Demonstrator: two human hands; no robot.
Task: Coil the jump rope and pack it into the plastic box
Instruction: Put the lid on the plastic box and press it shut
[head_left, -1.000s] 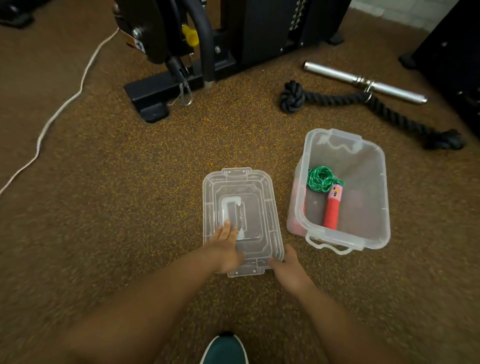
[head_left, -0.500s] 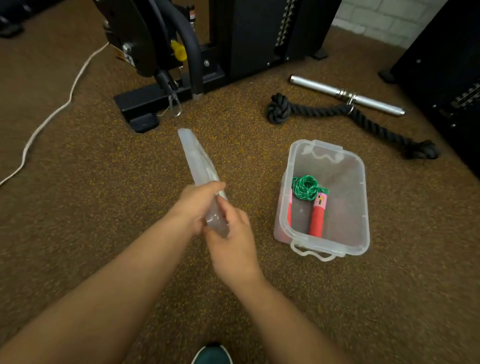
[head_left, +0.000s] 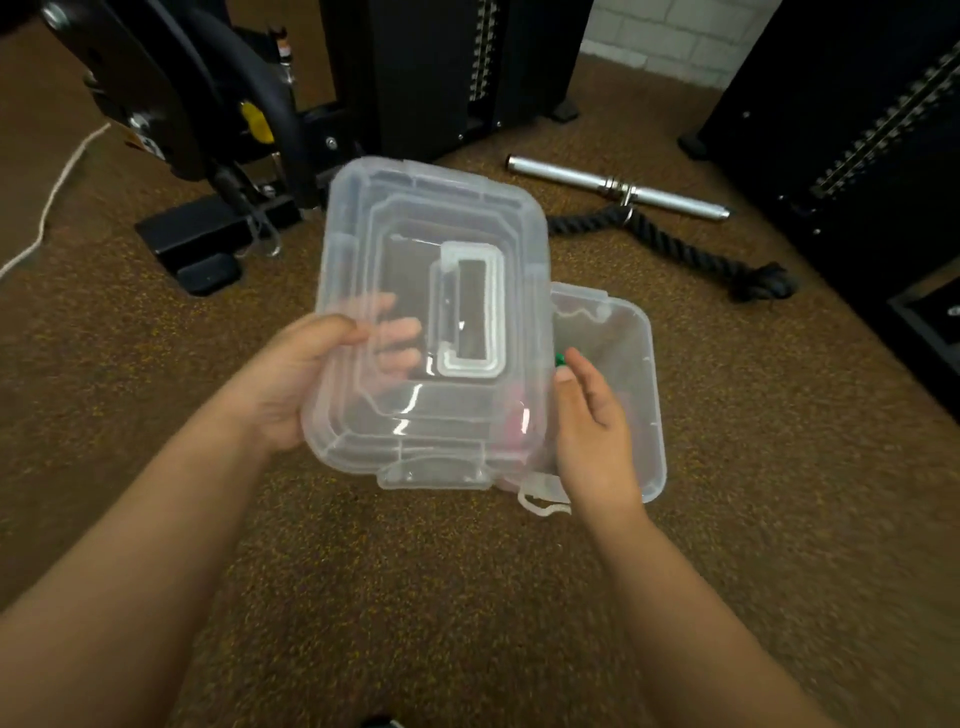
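Hands hold a clear plastic lid (head_left: 431, 317) in the air, partly over the open plastic box (head_left: 631, 364) on the speckled gym floor (head_left: 156, 415). The left hand (head_left: 291, 384) grasps the lid's left edge, thumb on top and fingers (head_left: 400, 332) showing through the plastic from below. The right hand (head_left: 592, 421) rests flat against the lid's right edge, fingers straight rather than curled (more a steadying press than a true grip). The jump rope (head_left: 560, 358) lies inside the box: only a sliver of green cord peeks past the lid, and a pinkish blur through the plastic is probably a handle.

Coiling and packing look done; closing the box appears to be the step in hand. The risk is misalignment: the lid sits left of the box, so lowering it as it stands could leave one rim riding on the wall and the latches unseated. A loop of cord standing proud could also get pinched. A black battle rope (head_left: 670, 244) and steel bar (head_left: 618, 188) lie beyond, well apart.
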